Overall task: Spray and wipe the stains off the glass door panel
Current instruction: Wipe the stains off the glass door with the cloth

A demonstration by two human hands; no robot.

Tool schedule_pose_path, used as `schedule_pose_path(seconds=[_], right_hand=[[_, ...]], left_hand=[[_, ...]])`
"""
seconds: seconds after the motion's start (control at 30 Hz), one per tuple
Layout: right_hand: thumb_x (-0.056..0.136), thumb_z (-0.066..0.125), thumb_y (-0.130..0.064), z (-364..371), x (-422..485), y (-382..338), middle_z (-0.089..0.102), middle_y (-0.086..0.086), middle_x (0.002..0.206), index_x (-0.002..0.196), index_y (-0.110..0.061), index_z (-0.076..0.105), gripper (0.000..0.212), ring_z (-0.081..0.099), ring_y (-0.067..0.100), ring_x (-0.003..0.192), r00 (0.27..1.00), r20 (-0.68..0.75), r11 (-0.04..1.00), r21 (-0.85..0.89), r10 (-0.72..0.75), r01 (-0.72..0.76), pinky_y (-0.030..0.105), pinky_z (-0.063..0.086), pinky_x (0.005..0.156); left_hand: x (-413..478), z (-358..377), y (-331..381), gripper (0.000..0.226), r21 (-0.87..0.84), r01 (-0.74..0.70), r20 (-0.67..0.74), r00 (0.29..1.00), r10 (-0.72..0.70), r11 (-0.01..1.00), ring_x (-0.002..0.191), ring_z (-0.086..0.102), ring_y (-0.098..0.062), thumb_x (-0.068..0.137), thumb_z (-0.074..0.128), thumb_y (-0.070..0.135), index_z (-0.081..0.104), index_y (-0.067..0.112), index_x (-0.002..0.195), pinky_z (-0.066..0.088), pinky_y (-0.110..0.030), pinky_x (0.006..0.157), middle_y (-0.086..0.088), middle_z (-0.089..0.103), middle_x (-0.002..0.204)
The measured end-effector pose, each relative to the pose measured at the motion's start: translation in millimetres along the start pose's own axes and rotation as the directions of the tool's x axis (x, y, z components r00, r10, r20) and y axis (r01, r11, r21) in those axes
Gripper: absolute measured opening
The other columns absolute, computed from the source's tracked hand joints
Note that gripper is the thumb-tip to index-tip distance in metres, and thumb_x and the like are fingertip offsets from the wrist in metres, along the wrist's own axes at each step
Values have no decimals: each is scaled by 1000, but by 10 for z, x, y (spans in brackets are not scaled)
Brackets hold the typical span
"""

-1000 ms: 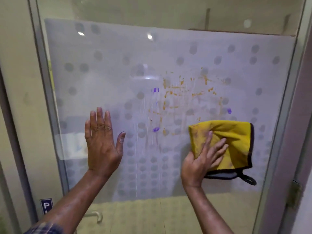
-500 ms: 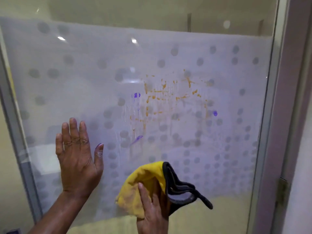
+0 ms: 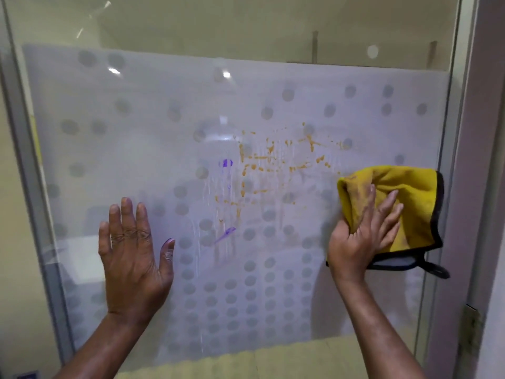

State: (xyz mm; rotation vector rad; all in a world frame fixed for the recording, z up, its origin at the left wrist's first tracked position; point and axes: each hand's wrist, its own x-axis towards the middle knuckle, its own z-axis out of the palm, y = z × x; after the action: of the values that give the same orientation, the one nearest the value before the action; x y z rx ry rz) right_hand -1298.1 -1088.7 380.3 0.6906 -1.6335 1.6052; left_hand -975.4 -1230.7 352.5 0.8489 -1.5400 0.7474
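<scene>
Head view is showing the right hand (image 3: 360, 236) pressing a bunched yellow cloth (image 3: 404, 198) against the glass door panel (image 3: 136, 132), its grip closing on the folds just right of the orange stains (image 3: 273, 165), likely to sweep across them. Left hand (image 3: 131, 255) is lying flat and open on the glass, holding nothing, probably steadying the door.

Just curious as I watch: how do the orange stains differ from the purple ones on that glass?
The orange stains are many, scattered in splatters and streaks; the purple stains are few, separate marks. Orange reaches nearly to the yellow cloth; purple lies further left, nearer the left hand. Both remain unwiped on the frosted glass door panel.
</scene>
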Motion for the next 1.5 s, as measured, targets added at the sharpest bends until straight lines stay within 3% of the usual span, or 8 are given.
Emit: schedule_pose_path(seconds=[0.33, 0.53, 0.7, 0.87, 0.93, 1.0, 1.13, 1.5], right_hand=[[59, 46, -27, 166, 34, -1392, 7, 14, 172, 161, -32, 25, 104, 13, 43, 156, 898, 239, 928, 60, -370, 367, 63, 16, 117], [70, 57, -26, 285, -894, -1588, -4, 9, 173, 162, -37, 17, 102, 4, 39, 157, 695, 411, 801, 185, -589, 570, 38, -19, 125], [84, 62, -32, 227, -1666, -1168, 1, 2, 174, 161, -41, 19, 89, 12, 29, 159, 607, 428, 731, 238, -669, 639, 54, 17, 121], [71, 55, -34, -47, -1821, -428, -14, -18, 170, 156, -46, 28, 90, 49, 23, 139, 735, 490, 863, 78, -469, 499, 34, 25, 120], [67, 46, -44, -145, -1590, -146, -23, -7, 170, 162, -35, 3, 105, 73, 33, 109, 793, 440, 854, -104, -420, 510, 40, 58, 87], [57, 45, -46, -219, -1255, 122, -5, 11, 171, 162, -34, -6, 117, 72, 52, 99, 895, 352, 926, -158, -272, 344, 59, 59, 66], [59, 52, -20, -200, -481, 223, 24, 30, 163, 159, -16, 30, 102, 26, 56, 147, 980, 200, 997, -61, -26, 38, 74, 22, 115], [74, 42, -28, 191, 1094, -1312, 14, 15, 171, 160, -27, 30, 87, 12, 43, 156, 983, 39, 984, 34, -178, 177, 58, 9, 124]], left_hand=[[-1, -12, -6, 71, 5, -2, 8, 1000, 2, 1000, 161, 9, -34, 107, 29, 45, 17, 0, 162, 8, -51, 130, -18, 11, 172], [-22, -41, -73, 61, -264, 14, -70, 997, -34, 964, 159, 20, -30, 108, 25, 33, 25, 2, 161, 13, -49, 129, -11, 24, 170], [-28, -81, -40, 59, -358, 32, -117, 990, -79, 933, 158, 25, -28, 108, 26, 30, 30, 1, 159, 16, -45, 129, -1, 27, 169], [-10, -59, -19, 64, -228, 45, -69, 996, -62, 973, 159, 21, -32, 107, 32, 37, 27, 1, 160, 15, -47, 129, -11, 26, 169], [-3, -52, 0, 64, -176, 30, -69, 997, -43, 984, 159, 19, -34, 107, 34, 38, 28, 0, 159, 15, -49, 129, -13, 24, 169], [2, -50, 8, 65, -132, 21, -59, 998, -29, 991, 159, 18, -35, 107, 34, 39, 28, 1, 159, 15, -49, 129, -12, 20, 171], [-5, -36, 5, 66, -110, 36, -39, 998, -41, 993, 159, 17, -35, 107, 33, 42, 27, 3, 160, 15, -50, 129, -10, 16, 173], [28, -85, 24, 69, -114, 55, 17, 998, -54, 992, 161, 9, -28, 107, 22, 52, 17, 14, 164, 7, -43, 130, -3, 9, 174]])
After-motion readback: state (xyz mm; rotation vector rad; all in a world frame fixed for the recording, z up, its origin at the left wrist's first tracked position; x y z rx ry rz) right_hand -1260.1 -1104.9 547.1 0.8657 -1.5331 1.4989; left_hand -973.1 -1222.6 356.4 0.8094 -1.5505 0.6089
